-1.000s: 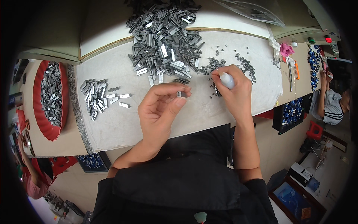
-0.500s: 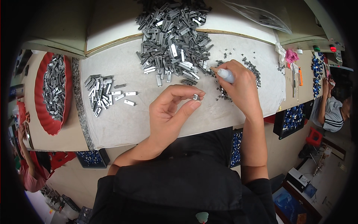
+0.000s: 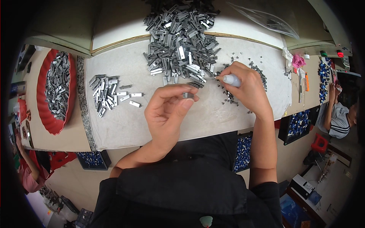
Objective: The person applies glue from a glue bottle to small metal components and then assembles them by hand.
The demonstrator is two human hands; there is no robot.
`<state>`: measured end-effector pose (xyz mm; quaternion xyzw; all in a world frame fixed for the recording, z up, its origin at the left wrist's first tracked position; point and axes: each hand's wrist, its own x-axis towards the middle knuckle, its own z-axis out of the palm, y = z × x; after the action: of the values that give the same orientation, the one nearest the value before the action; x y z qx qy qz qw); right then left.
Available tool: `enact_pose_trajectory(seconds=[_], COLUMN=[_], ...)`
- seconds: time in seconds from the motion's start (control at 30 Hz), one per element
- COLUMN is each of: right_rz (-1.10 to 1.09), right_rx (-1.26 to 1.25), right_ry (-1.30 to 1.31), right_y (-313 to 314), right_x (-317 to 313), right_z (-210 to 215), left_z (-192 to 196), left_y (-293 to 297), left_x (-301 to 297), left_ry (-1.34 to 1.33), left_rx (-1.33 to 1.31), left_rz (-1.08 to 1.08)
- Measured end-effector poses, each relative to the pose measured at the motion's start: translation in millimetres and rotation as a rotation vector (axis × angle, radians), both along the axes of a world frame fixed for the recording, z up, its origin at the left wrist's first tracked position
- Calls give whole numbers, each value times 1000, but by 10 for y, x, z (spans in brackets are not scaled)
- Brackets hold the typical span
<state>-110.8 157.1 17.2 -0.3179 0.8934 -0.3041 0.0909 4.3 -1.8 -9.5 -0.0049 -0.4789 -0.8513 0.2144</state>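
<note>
My left hand (image 3: pixel 166 110) pinches a small grey metal piece (image 3: pixel 187 95) between thumb and fingertips, above the white work surface (image 3: pixel 152 127). My right hand (image 3: pixel 245 85) is closed round a translucent squeeze bottle (image 3: pixel 232 80) whose thin tip points left. That tip is beside the scattered tiny dark parts (image 3: pixel 259 76). Beyond both hands rises a big heap of grey metal channel pieces (image 3: pixel 182 41). A few more dark pieces (image 3: pixel 196 84) lie just past the left fingertips. To the left rests a smaller group of silver pieces (image 3: pixel 108 91).
A red scalloped tray (image 3: pixel 68 102) full of metal pieces stands at far left. A clear plastic bag (image 3: pixel 268 21) lies at the back right. An orange-handled tool (image 3: pixel 306 81) and pink cloth (image 3: pixel 298 60) are at right. Other people (image 3: pixel 339 117) sit at both sides.
My left hand has shifted slightly left and turned the metal piece, so its side faces me instead of its open end. The right hand keeps the bottle over the tiny parts.
</note>
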Motion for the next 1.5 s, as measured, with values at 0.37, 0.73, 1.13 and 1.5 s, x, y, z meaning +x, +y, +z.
enact_pose_trajectory(seconds=[0.37,0.73,1.13,1.5], right_rz=[50,6,93,113], right_rx=[106,-175,-412,-361], right_ry=[-14,-103,-157,-118], right_y=[-37,-40,-160,-115], right_x=[-10,102,355,346], right_z=[73,115,369,340], left_z=[-15,22,19,36], left_y=[-23,7,56,70], left_x=[-4,27,3,-17], left_ry=[142,-76,-136,-147], left_rx=[35,-44,-356,-463], left_rz=[226,128,36,31])
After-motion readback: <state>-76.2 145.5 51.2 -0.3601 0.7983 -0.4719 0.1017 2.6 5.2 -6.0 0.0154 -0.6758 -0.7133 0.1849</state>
